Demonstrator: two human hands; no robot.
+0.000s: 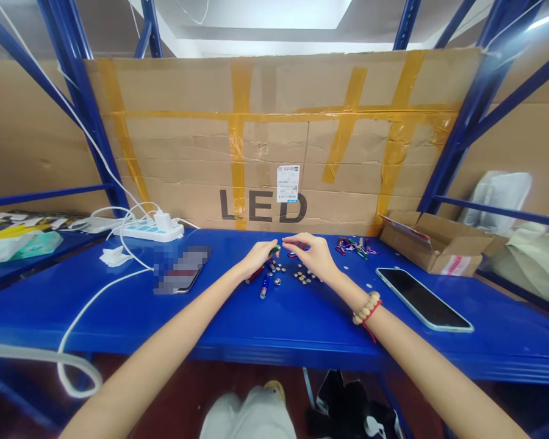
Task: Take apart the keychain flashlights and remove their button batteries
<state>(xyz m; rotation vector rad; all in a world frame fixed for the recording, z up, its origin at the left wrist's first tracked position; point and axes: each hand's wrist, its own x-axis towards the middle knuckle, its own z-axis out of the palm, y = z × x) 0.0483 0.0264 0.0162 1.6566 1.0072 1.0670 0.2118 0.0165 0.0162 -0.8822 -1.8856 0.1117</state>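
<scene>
My left hand [257, 258] pinches a small green metal tube [275, 250], mostly covered by the fingers. Close by on its right, my right hand [315, 252] has thumb and fingertips pinched together at the tube's end; whatever they hold is too small to make out. Under the hands lie loose button cells [303, 278]. A small blue flashlight body [266, 285] rests in front of them, beside a shiny silver piece [277, 281]. Partly hidden by my left hand is a red tube [255, 275].
Coloured carabiner clips [357, 246] lie to the right at the back. A phone [423, 299] and an open cardboard box [439, 241] are further right. On the left are a blurred-out phone [185, 269], a white power strip [150, 229] and trailing cables. Cardboard [274, 146] closes off the back.
</scene>
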